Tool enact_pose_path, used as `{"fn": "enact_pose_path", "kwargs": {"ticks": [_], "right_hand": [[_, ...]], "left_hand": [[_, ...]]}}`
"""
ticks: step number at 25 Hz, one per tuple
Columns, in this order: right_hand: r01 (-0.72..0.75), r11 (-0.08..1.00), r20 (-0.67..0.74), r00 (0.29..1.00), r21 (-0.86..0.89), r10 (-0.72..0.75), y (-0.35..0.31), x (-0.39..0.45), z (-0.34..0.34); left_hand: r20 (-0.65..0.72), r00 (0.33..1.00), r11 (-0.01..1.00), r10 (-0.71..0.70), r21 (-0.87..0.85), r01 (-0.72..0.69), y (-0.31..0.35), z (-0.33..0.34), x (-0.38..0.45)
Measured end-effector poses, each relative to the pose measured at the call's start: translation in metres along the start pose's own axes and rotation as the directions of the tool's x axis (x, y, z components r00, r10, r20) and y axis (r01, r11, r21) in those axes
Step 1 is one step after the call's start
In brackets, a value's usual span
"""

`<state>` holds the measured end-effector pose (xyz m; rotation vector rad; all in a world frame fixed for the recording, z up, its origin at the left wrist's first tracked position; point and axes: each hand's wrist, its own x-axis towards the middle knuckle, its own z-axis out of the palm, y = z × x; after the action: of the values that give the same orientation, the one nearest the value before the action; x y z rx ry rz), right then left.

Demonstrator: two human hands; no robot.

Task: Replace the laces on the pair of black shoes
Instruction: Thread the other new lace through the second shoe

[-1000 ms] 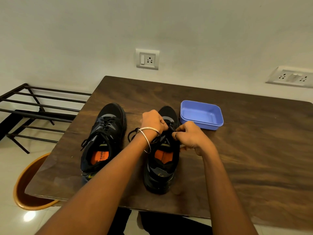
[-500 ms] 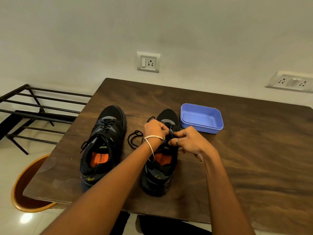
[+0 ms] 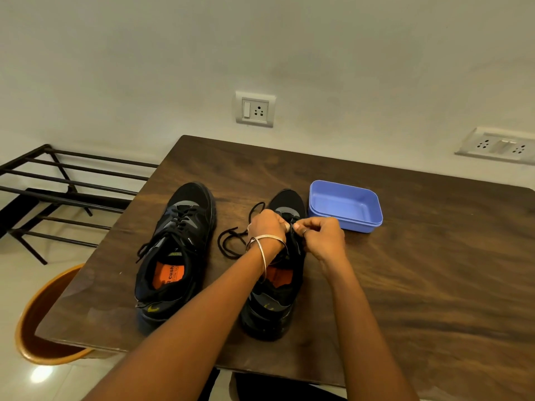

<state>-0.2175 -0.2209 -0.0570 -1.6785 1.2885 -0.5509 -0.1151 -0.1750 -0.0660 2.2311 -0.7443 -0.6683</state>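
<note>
Both hands (image 3: 267,227) (image 3: 322,237) grip the lace (image 3: 231,241) over the right shoe (image 3: 278,285) (blue tray (image 3: 346,224) just beside)

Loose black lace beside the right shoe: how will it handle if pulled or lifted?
The lace lies in slack loops on the table, so it is probably floppy and will droop from any pinch. It looks thin and light. One end runs to the right shoe, so pulling likely drags it through eyelets.
</note>
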Motion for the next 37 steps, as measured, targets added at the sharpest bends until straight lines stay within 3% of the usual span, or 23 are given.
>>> {"fn": "enact_pose_path", "kwargs": {"ticks": [2,6,9,11,13,15,16,17,19,21,22,24,27,29,30,31,32,33,35,36,37], "right_hand": [[0.039,0.987,-0.126,0.990,-0.154,-0.059,-0.002,0.003,0.011],[0.033,0.948,-0.116,0.991,-0.317,-0.073,-0.003,0.007,0.014],[0.046,0.962,-0.162,0.982,-0.270,-0.093,-0.007,0.009,0.008],[0.096,0.991,-0.266,0.957,-0.097,-0.119,-0.021,0.007,-0.009],[0.219,0.930,-0.371,0.923,0.294,-0.100,-0.043,0.000,-0.035],[0.371,0.622,-0.404,0.910,0.689,-0.095,-0.069,-0.017,-0.064],[0.435,0.485,-0.428,0.894,0.758,-0.132,-0.077,-0.023,-0.076],[0.483,0.456,-0.455,0.872,0.748,-0.178,-0.081,-0.026,-0.084],[0.498,0.632,-0.423,0.861,0.594,-0.281,-0.077,-0.024,-0.085],[0.390,0.907,-0.198,0.913,0.162,-0.357,-0.057,-0.012,-0.065],[0.311,0.943,-0.018,0.949,-0.116,-0.316,-0.043,-0.006,-0.052],[0.237,0.838,0.239,0.962,-0.491,-0.132,-0.017,0.005,-0.027],[0.216,0.816,0.188,0.973,-0.536,-0.134,-0.014,0.007,-0.017],[0.222,0.909,0.028,0.974,-0.353,-0.227,-0.024,0.004,-0.026],[0.260,0.955,-0.076,0.959,-0.141,-0.272,-0.033,-0.001,-0.032],[0.322,0.935,-0.177,0.939,0.149,-0.295,-0.042,-0.007,-0.038],[0.374,0.810,-0.255,0.924,0.452,-0.285,-0.053,-0.014,-0.046],[0.392,0.615,-0.285,0.920,0.684,-0.270,-0.062,-0.019,-0.054],[0.317,0.292,-0.249,0.936,0.902,-0.247,-0.068,-0.023,-0.060],[0.263,0.270,-0.207,0.953,0.926,-0.220,-0.067,-0.024,-0.059],[0.228,0.355,-0.176,0.969,0.907,-0.173,-0.064,-0.022,-0.055]], "left_hand": [[0.007,1.000,0.997,0.021,0.072,-0.022,0.004,-0.002,-0.004],[0.214,0.966,0.940,0.145,0.276,-0.202,0.012,-0.028,-0.009],[0.363,0.918,0.934,0.161,0.243,-0.261,0.014,-0.048,-0.019],[0.314,0.934,0.925,0.171,0.275,-0.261,0.010,-0.055,-0.024],[0.264,0.948,0.901,0.177,0.344,-0.264,0.004,-0.059,-0.024],[0.282,0.942,0.909,0.184,0.315,-0.272,-0.003,-0.064,-0.021],[0.301,0.936,0.915,0.182,0.297,-0.274,-0.007,-0.065,-0.019],[0.319,0.931,0.912,0.179,0.302,-0.279,-0.009,-0.066,-0.018],[0.340,0.924,0.870,0.177,0.385,-0.308,-0.009,-0.066,-0.016],[0.340,0.922,0.825,0.188,0.455,-0.336,-0.005,-0.064,-0.015],[0.339,0.921,0.815,0.193,0.468,-0.343,-0.003,-0.064,-0.016],[0.340,0.921,0.811,0.190,0.475,-0.343,-0.003,-0.063,-0.014],[0.363,0.916,0.835,0.168,0.441,-0.328,-0.004,-0.063,-0.012],[0.372,0.912,0.836,0.173,0.433,-0.336,-0.004,-0.063,-0.013],[0.371,0.911,0.830,0.179,0.441,-0.343,-0.004,-0.063,-0.013],[0.370,0.911,0.820,0.184,0.453,-0.350,-0.005,-0.062,-0.013],[0.370,0.910,0.811,0.187,0.464,-0.356,-0.005,-0.062,-0.013],[0.369,0.910,0.805,0.191,0.471,-0.360,-0.005,-0.061,-0.013],[0.369,0.910,0.808,0.190,0.468,-0.359,-0.005,-0.062,-0.014],[0.372,0.909,0.813,0.187,0.460,-0.356,-0.004,-0.063,-0.015],[0.378,0.907,0.818,0.186,0.451,-0.357,-0.004,-0.064,-0.015]]}}
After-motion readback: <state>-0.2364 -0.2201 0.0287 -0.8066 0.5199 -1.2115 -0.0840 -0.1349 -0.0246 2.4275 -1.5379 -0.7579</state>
